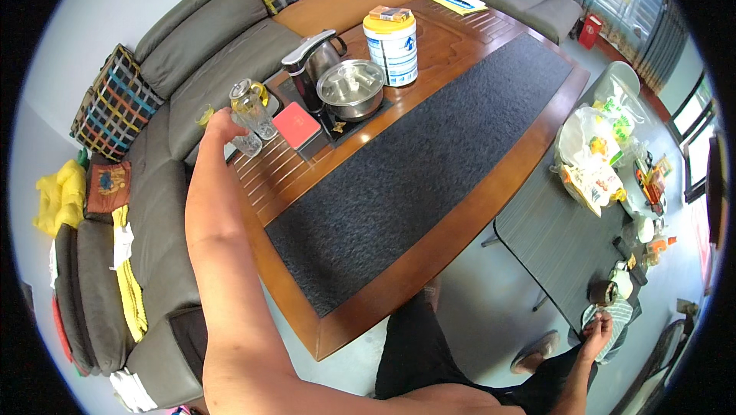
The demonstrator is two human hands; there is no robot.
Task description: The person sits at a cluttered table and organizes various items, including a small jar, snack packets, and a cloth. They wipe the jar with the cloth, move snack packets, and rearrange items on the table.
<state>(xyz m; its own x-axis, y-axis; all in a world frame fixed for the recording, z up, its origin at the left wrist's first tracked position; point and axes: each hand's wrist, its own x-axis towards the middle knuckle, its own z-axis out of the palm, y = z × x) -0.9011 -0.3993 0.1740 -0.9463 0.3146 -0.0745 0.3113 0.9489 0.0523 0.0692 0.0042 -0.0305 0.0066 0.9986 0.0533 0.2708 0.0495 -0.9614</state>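
My left arm stretches across the far left corner of the wooden table (pixel 287 311). My left hand (pixel 225 124) is closed about the top of a clear drinking glass (pixel 248 143), partly hiding it. Right beside it stand a second clear glass (pixel 265 125) and a lidded glass pitcher (pixel 247 95). A small yellowish object (pixel 205 114) shows behind the hand, its kind unclear. At lower right, my right hand (pixel 597 336) is low with curled fingers, against a striped cloth (pixel 618 321). Whether it grips the cloth or something small is hidden.
Near the glasses are a red-topped box (pixel 297 125), an electric kettle (pixel 307 70), a lidded steel pot (pixel 351 89) and a white tub (pixel 391 51). A dark runner (pixel 429 162) covers the tabletop's middle. Plastic bags (pixel 589 156) crowd a side table (pixel 548 238); a grey sofa (pixel 222 54) lines the far side.
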